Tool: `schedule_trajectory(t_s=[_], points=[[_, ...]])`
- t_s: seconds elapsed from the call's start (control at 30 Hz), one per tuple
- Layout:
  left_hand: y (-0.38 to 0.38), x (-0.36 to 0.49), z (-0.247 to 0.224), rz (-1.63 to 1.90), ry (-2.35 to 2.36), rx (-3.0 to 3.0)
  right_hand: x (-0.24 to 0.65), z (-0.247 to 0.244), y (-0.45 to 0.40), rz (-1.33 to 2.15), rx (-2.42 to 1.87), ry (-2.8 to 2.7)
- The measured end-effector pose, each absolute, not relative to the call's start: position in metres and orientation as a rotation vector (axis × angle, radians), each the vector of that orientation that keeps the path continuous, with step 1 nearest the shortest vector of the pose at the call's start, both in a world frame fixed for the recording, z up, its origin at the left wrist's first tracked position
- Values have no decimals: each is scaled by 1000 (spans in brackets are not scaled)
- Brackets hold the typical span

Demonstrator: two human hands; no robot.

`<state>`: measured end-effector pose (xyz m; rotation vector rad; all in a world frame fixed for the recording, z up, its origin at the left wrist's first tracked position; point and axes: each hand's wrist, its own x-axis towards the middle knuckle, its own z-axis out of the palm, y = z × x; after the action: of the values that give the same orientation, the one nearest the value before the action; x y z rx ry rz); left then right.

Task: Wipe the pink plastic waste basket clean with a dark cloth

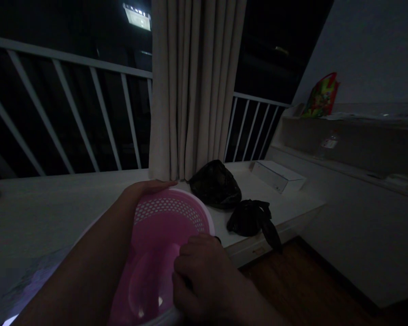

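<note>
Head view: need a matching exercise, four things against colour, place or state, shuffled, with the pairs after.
Things
1. Curtain
2. Basket
3. Bottle
4. Box

Descriptions
A. Pink, with the left hand and right hand at its rim
B. White, to the right of the larger black bag
C. Beige, hanging in folds
D. Clear, with a pale label

Pairs: 1-C, 2-A, 3-D, 4-B

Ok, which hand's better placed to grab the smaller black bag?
Likely the right hand: at the right of the pink basket, it's nearer the smaller bag; the left hand is at the far rim.
</note>
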<state>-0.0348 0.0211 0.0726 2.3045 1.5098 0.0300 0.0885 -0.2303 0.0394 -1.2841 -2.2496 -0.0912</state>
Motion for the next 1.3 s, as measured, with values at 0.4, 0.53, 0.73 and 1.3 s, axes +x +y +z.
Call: schedule_trajectory(t_s=[0.4,0.53,0.73,1.3], points=[[28,-43,69,-149,1370,2118,94,43,-227,-68,-1342,-2347],[32,-42,63,-108,1389,2194,73,42,-232,-86,-1365,-2373],[26,-43,65,-96,1424,2232,75,38,-234,-57,-1318,-2342],[21,-43,68,-83,1501,2251,75,34,-231,-92,-1324,-2037]])
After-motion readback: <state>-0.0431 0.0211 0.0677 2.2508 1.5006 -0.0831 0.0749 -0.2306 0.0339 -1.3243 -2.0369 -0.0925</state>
